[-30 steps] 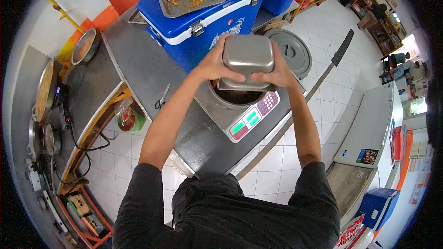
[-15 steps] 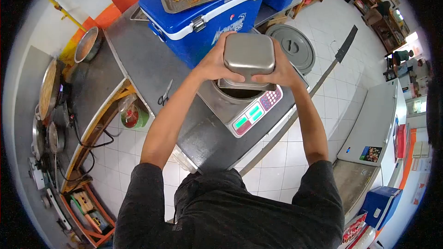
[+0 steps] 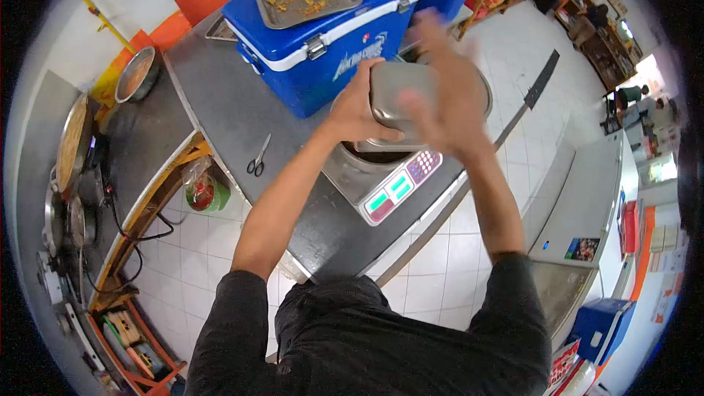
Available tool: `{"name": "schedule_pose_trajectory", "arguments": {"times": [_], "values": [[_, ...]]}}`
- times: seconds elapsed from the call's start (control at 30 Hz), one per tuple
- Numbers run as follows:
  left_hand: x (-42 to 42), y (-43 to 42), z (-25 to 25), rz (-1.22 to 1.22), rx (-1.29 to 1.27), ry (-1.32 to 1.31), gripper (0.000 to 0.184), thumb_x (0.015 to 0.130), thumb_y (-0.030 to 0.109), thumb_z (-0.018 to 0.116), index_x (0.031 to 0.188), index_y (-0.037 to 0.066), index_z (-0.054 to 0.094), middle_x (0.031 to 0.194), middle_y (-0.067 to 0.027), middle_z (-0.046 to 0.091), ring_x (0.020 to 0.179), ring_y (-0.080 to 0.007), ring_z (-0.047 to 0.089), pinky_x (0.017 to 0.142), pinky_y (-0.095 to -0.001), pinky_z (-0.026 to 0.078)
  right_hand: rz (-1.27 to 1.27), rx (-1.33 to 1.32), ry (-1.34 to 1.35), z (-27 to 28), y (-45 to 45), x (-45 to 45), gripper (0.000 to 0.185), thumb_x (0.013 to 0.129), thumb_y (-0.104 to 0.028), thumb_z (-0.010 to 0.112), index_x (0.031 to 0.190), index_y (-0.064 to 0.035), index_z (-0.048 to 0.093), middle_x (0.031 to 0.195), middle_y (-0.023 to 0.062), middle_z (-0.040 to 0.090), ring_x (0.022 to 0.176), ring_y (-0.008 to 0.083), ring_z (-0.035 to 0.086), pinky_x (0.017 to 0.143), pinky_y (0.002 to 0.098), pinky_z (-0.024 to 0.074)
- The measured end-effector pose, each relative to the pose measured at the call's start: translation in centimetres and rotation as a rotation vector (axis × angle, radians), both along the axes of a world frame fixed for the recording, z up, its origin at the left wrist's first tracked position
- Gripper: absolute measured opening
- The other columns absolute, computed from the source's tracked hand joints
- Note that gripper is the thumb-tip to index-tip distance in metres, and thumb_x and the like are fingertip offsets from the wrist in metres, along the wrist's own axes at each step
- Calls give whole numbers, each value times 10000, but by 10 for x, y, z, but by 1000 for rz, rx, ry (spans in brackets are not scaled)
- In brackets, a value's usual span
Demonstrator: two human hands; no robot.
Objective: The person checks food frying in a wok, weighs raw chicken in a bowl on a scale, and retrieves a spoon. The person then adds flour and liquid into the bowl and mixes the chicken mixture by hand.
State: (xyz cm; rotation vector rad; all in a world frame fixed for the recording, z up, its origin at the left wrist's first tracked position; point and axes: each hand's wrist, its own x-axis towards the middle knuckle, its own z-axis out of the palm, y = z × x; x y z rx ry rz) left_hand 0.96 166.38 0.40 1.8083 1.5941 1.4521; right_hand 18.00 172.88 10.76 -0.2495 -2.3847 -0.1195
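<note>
My left hand (image 3: 359, 111) grips the side of a metal food pan (image 3: 394, 86), which is turned bottom up. My right hand (image 3: 456, 99) is blurred by motion, off the pan's right side, its fingers stretched out and its thumb apart in front of the pan. Below the pan is a round metal pot (image 3: 357, 169), standing on a digital scale (image 3: 400, 189) with lit green displays. What is inside the pot is mostly hidden. A pair of scissors (image 3: 258, 159) lies on the dark table (image 3: 293, 198) left of the scale.
A blue cooler (image 3: 323, 66) stands behind the pot, bearing a metal tray (image 3: 352, 0) with yellow-brown crumbs. A metal bowl (image 3: 137, 75) and pans are at the left. A white chest freezer (image 3: 587, 198) stands right. Other people are in the far background.
My right hand has let go of the pan's right side and lifted, fingers opening. My left hand still holds the pan, which has shifted slightly right and down in view.
</note>
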Motion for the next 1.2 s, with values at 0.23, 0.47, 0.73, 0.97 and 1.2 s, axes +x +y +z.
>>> {"name": "schedule_pose_trajectory", "arguments": {"times": [0.23,0.47,0.73,0.97,1.2], "values": [[-5,4,4,-13,77,-56,1124,398,279,883,1305,35,265,1224,-196,454,1167,-327,445,1000,-374,345,-71,3,-253,-46,-8,-5,620,856,-384,550,1293,29,399,1353,196,406,1263,336,383,1026,536,245],[-23,-3,-13,154,-142,-463,1016,505,230,866,1321,36,292,1201,-162,472,1127,-269,470,954,-358,392,-2,-825,714,-27,41,37,430,937,-357,414,1138,2,540,1132,131,580,1056,240,551,921,397,417],[-36,-12,-35,-281,60,-1737,594,838,509,490,1269,102,451,1273,-124,474,1109,-293,510,905,-456,460,-116,-1238,820,-94,40,81,320,941,-293,435,1060,-21,556,1080,107,602,952,180,590,798,323,487],[-29,-24,-64,-287,28,-1833,600,850,549,450,1246,101,491,1277,-119,492,1156,-314,477,977,-500,399,-194,-1338,838,-124,16,116,274,934,-269,463,1028,-31,561,1052,96,607,922,162,596,769,300,488],[-38,-134,-72,-108,128,-2048,489,858,303,536,1221,-18,472,1213,-275,438,1108,-383,442,939,-428,424,-367,-1473,954,-234,-62,164,174,928,-218,500,925,-58,569,862,48,617,763,125,599,651,262,487]]}}
